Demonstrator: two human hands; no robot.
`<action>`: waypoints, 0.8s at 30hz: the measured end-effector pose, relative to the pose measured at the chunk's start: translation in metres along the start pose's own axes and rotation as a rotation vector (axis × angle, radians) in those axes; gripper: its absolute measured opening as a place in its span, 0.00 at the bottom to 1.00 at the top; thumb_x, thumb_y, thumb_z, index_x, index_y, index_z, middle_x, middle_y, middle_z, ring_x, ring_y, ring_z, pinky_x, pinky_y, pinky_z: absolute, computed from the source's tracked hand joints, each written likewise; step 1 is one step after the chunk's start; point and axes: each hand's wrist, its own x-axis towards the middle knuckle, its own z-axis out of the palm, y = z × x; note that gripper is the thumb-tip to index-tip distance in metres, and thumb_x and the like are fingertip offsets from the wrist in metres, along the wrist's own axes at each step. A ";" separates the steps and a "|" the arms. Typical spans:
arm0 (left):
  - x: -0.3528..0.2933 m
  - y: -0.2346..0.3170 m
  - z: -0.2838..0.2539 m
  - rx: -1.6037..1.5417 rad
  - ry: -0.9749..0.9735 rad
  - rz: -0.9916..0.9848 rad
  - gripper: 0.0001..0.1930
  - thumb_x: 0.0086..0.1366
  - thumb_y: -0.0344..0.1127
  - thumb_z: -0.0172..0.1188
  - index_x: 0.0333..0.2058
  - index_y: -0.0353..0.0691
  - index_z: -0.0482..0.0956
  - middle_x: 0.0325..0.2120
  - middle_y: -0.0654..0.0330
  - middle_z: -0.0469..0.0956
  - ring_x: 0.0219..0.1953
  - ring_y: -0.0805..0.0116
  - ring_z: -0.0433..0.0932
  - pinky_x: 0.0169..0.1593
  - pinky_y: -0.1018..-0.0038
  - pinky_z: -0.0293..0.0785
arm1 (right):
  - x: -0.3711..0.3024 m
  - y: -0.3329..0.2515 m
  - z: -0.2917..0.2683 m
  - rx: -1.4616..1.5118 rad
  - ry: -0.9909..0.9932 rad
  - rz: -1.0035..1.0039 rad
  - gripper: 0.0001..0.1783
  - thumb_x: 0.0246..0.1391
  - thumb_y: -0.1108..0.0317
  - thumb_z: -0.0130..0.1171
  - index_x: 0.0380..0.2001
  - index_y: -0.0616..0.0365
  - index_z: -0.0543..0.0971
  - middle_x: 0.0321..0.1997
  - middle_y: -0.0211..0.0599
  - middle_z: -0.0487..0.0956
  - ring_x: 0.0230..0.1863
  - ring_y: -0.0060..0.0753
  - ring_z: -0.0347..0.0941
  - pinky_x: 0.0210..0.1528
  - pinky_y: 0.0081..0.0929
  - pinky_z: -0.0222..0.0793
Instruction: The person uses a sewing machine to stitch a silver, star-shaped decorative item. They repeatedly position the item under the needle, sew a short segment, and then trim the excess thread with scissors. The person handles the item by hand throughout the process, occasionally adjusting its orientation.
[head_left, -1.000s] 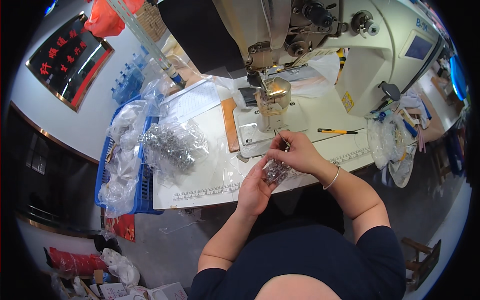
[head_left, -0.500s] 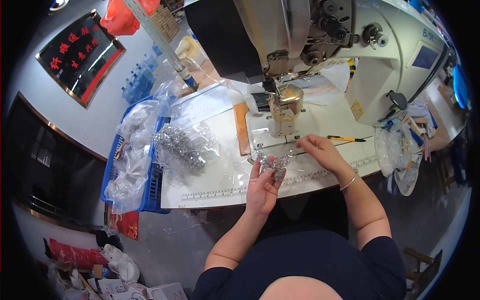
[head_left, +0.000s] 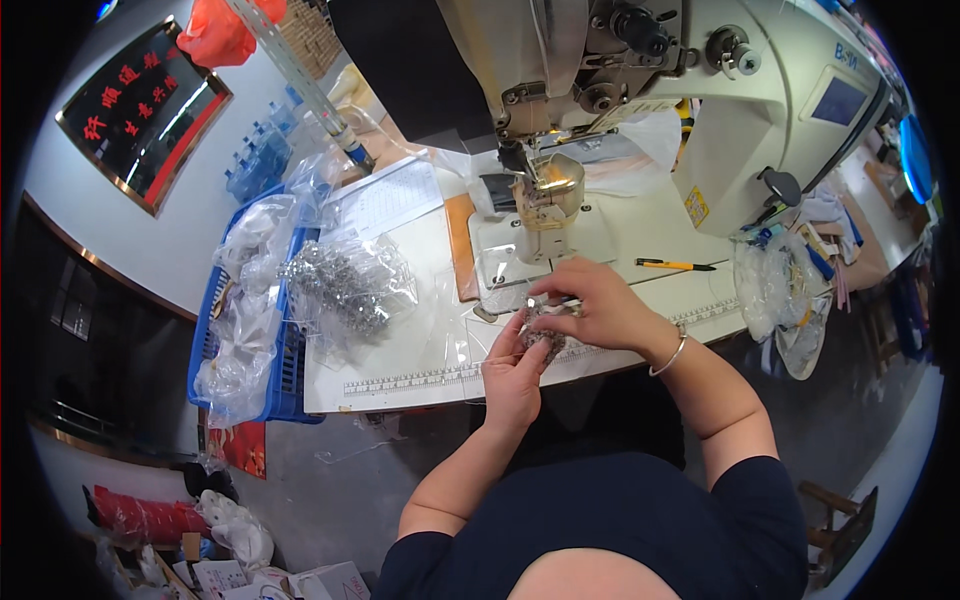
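Note:
In front of the sewing machine, my left hand (head_left: 515,378) holds a glittery silver trim piece (head_left: 543,337) between thumb and fingers. My right hand (head_left: 595,308) reaches over from the right, its thumb and forefinger closed on the upper part of the same piece, partly hiding it. Thin transparent strips stick out beside the left fingers. Close behind both hands stands the needle area (head_left: 545,195) of the white sewing machine (head_left: 745,150). A heap of similar silver trim pieces (head_left: 350,285) lies on transparent film to the left.
A blue basket (head_left: 293,385) stuffed with plastic bags stands left of the white table (head_left: 425,350). A measuring tape (head_left: 410,380) runs along the front edge. A yellow pencil (head_left: 672,265) lies right of the machine bed. Plastic bags (head_left: 775,290) hang at the right end.
My right hand has moved left and down onto the silver piece, closing its fingers on it. My left hand stays around it. The whole view has shifted slightly.

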 end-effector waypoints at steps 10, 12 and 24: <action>0.002 -0.003 -0.007 0.054 -0.045 -0.007 0.24 0.60 0.17 0.50 0.56 0.32 0.61 0.47 0.51 0.71 0.48 0.63 0.73 0.51 0.68 0.73 | 0.011 -0.002 0.002 0.445 -0.174 0.425 0.13 0.42 0.65 0.67 0.25 0.61 0.76 0.24 0.27 0.74 0.28 0.17 0.67 0.32 0.19 0.66; 0.002 -0.002 -0.006 0.031 -0.049 -0.035 0.24 0.59 0.17 0.50 0.56 0.32 0.60 0.47 0.50 0.70 0.49 0.64 0.73 0.51 0.67 0.72 | 0.012 -0.002 0.005 0.428 -0.139 0.419 0.13 0.42 0.65 0.67 0.25 0.61 0.76 0.24 0.28 0.75 0.27 0.17 0.67 0.31 0.19 0.66; -0.001 0.003 -0.003 -0.227 -0.138 -0.151 0.24 0.71 0.40 0.34 0.60 0.34 0.54 0.56 0.51 0.63 0.58 0.56 0.64 0.61 0.59 0.59 | 0.008 0.001 0.010 0.336 -0.057 0.377 0.10 0.45 0.67 0.64 0.26 0.62 0.77 0.23 0.30 0.76 0.26 0.18 0.69 0.31 0.19 0.67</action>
